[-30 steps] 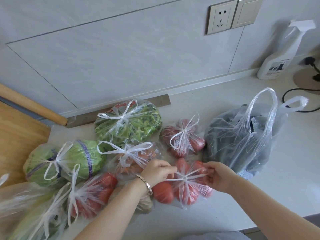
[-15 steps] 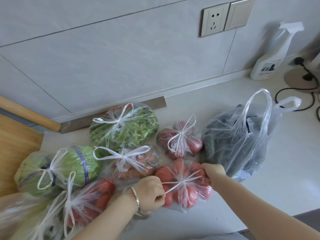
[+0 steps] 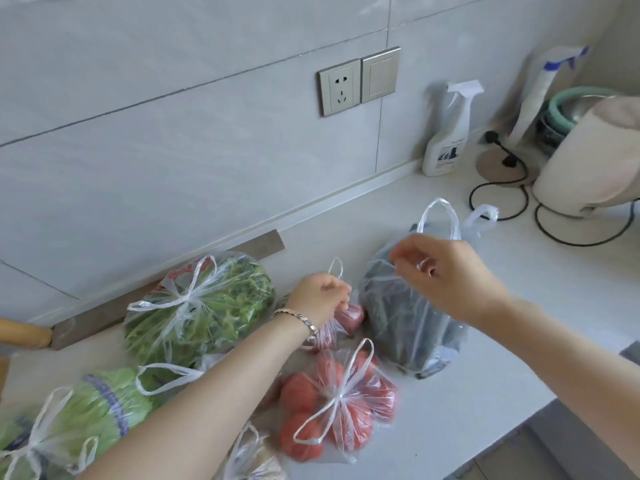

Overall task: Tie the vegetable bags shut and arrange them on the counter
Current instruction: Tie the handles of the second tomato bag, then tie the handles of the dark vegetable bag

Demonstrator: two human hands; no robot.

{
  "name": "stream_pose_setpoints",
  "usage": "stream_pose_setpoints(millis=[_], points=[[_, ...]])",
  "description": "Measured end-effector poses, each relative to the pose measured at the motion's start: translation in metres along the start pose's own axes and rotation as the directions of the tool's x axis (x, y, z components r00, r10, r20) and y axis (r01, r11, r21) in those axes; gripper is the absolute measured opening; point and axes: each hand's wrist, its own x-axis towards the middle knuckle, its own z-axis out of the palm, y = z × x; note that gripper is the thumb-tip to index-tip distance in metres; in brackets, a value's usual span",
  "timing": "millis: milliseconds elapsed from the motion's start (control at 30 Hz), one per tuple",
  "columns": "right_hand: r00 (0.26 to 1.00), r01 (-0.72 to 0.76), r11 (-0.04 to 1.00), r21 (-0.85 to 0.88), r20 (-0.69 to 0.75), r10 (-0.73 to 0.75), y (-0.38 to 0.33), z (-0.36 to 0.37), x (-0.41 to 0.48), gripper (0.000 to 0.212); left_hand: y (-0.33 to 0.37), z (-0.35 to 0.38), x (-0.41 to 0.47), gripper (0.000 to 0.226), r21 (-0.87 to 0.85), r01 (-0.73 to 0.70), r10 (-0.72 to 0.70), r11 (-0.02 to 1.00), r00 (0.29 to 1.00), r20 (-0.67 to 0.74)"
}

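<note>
Fingers [image 3: 338, 295] of the left hand [image 3: 320, 299] are curled tight round the knotted top of the small tomato bag [image 3: 349, 318]. One thin plastic loop pokes up just above the knuckles. That bag sits on the counter [image 3: 485, 375] between the bag of leafy greens [image 3: 201, 306] and the dark bag [image 3: 408, 323], touching the dark one. A bracelet [image 3: 298, 318] is on the left wrist.

The right hand [image 3: 446, 275] hangs over the mouth of the dark bag with its fingers loosely bent. Blur hides whether they pinch any plastic, so I cannot tell its grip. The dark bag's two handles stand up untied behind that hand.

Nearer the counter's front edge lies the larger tomato bag [image 3: 341, 407], its handles tied in a bow, not touched by either hand. Left of it, under the left forearm, is a tied bag of lettuce [image 3: 86, 414]. Another tied bag [image 3: 252, 459] shows partly at the bottom edge, its contents unclear. The greens bag is also knotted and lies close to the wall.

Farther right along the wall stand a spray bottle [image 3: 446, 140] and a pale kettle [image 3: 588, 157] with a black cord [image 3: 498, 202] looping over the counter. A socket [image 3: 339, 88] is set in the wall above.
</note>
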Motion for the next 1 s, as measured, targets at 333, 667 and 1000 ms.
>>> stream_pose_setpoints(millis=[333, 667, 1000], points=[[0.961, -0.266, 0.878, -0.399, -0.034, 0.275, 0.099, -0.073, 0.063, 0.054, 0.097, 0.085, 0.030, 0.041, 0.109, -0.126, 0.143, 0.986, 0.976, -0.165], [0.967, -0.157, 0.865, -0.476, 0.104, 0.233, 0.147, -0.130, 0.104, 0.027, 0.115, 0.093, 0.028, 0.029, 0.123, -0.039, 0.121, 0.992, 0.612, -0.782], [0.948, -0.318, 0.861, 0.397, 0.127, 0.292, 0.124, -0.142, 0.083, 0.019, 0.144, 0.102, 0.008, 0.031, -0.776, -0.097, -0.441, 0.623, 0.775, -0.452]])
